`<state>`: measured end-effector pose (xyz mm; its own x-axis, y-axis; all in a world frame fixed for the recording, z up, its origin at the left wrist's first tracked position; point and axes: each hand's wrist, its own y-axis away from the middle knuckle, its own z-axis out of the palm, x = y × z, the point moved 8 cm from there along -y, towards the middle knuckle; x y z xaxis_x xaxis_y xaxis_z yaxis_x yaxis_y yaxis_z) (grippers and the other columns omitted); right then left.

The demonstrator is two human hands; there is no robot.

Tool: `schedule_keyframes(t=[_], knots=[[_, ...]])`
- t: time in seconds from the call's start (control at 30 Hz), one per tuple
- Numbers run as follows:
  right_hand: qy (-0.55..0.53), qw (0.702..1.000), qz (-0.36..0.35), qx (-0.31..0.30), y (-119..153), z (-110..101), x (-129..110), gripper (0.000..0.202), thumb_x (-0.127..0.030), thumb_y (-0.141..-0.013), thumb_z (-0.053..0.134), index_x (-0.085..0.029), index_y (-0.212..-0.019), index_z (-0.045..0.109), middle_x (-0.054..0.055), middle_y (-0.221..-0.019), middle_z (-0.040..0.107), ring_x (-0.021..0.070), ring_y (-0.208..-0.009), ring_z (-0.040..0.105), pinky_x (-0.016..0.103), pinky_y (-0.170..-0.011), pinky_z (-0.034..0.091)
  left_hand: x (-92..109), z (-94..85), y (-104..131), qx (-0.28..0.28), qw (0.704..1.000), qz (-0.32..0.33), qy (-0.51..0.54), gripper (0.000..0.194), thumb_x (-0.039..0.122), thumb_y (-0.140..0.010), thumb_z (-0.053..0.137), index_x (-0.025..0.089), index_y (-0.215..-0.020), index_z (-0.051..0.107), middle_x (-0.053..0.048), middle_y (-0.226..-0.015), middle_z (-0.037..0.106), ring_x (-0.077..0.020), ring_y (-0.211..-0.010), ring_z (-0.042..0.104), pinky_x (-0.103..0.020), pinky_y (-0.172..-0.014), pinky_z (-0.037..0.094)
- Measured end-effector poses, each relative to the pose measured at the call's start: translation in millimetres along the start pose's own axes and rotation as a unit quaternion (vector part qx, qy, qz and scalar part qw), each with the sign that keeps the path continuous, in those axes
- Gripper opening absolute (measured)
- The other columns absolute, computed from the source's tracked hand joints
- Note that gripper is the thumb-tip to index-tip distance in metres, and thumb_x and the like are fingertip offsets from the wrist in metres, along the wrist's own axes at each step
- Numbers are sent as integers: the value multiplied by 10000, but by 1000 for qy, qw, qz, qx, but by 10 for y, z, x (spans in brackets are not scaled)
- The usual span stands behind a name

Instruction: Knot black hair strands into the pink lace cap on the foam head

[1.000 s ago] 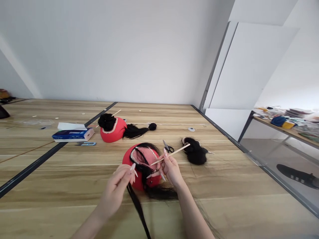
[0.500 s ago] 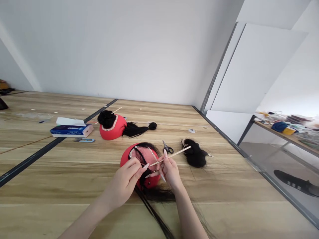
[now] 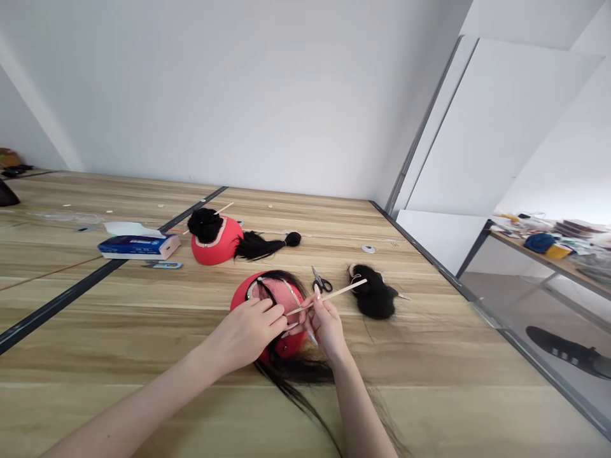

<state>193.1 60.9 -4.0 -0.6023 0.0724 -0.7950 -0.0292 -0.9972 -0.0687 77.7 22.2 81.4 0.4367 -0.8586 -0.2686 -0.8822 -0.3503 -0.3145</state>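
Both hands work over a red wig block (image 3: 286, 343) that lies near the middle of the wooden surface (image 3: 453, 375), closer to its near edge. The left hand (image 3: 248, 331) rests on top of the block, fingers curled and pinched on a strand of the black hair (image 3: 296, 381) that trails off the block toward the near edge. The right hand (image 3: 327, 324) sits just beside it at the block's right side, closed on a thin wooden stick (image 3: 341, 293) that slants up and to the right, its lower end at the left fingertips.

Small scissors (image 3: 321, 280) lie just beyond the right hand. A loose black hairpiece (image 3: 375, 296) lies to the right, under the stick's far end. Farther back stands a second red block (image 3: 217, 238) with a bun and a ponytail, and left of it a blue tissue box (image 3: 138, 245).
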Motion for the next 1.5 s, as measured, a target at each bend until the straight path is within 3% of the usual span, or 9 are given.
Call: schedule_keyframes(t=[0.2,0.53,0.63,0.8,1.0,1.07,1.13,1.23,1.5], knots=[[32,999,-19,1,-17,-44,-2,403,-571,-825,631,-177,-745,625,-18,-527,624,67,-324,423,178,-305,346,34,150,-88,-56,998,-15,-29,193,60,-858,508,172,-935,644,-55,-842,644,-220,-744,574,-362,-671,385],[17,1000,-20,-4,-26,-41,-5,393,-566,-820,636,-180,-748,637,-13,-522,622,72,-307,419,183,-280,322,81,203,-141,-150,987,-55,-19,197,55,-826,510,127,-914,670,-91,-843,671,-221,-681,611,-351,-634,399],[14,1000,-22,2,-36,-49,-3,395,-563,-806,655,-176,-731,634,-13,-515,622,69,-310,416,179,-279,305,152,136,-74,-118,992,-25,-31,185,52,-823,494,123,-863,660,-98,-805,658,-234,-673,600,-361,-616,392],[17,1000,-18,16,-45,-70,17,399,-564,-795,664,-173,-720,628,-18,-503,610,67,-313,409,182,-284,294,402,-168,90,-6,996,60,-62,225,34,-845,452,137,-791,644,-68,-678,600,-212,-624,523,-373,-649,397],[12,1000,-10,15,-52,-62,2,382,-546,-765,683,-172,-697,634,-6,-497,620,75,-313,417,188,-285,299,662,-476,227,78,983,159,39,274,74,-892,471,193,-696,621,-4,-588,547,-166,-568,423,-412,-957,409],[9,1000,-4,19,-56,-61,-2,385,-543,-759,677,-170,-675,630,3,-487,624,80,-306,425,185,-276,291,691,-444,245,54,977,174,110,293,85,-873,466,209,-628,569,2,-578,529,-160,-543,397,-400,-959,427],[5,1000,2,25,-60,-69,0,372,-527,-755,677,-172,-659,622,6,-479,628,83,-303,435,179,-271,290,705,-352,260,20,970,175,169,255,115,-856,482,211,-631,550,-10,-593,536,-166,-549,412,-358,-806,475],[5,1000,8,25,-69,-76,13,356,-510,-743,689,-174,-655,615,8,-481,637,88,-305,450,179,-273,321,687,-214,277,6,967,139,211,213,125,-844,508,202,-647,530,-27,-607,550,-176,-572,454,-333,-573,397],[15,1000,12,7,-79,-90,23,389,-513,-700,758,-147,-704,627,37,-554,688,88,-333,491,180,-290,380,594,-83,294,34,969,27,245,260,86,-879,423,183,-652,504,-26,-630,535,-162,-577,463,-327,-552,348]])
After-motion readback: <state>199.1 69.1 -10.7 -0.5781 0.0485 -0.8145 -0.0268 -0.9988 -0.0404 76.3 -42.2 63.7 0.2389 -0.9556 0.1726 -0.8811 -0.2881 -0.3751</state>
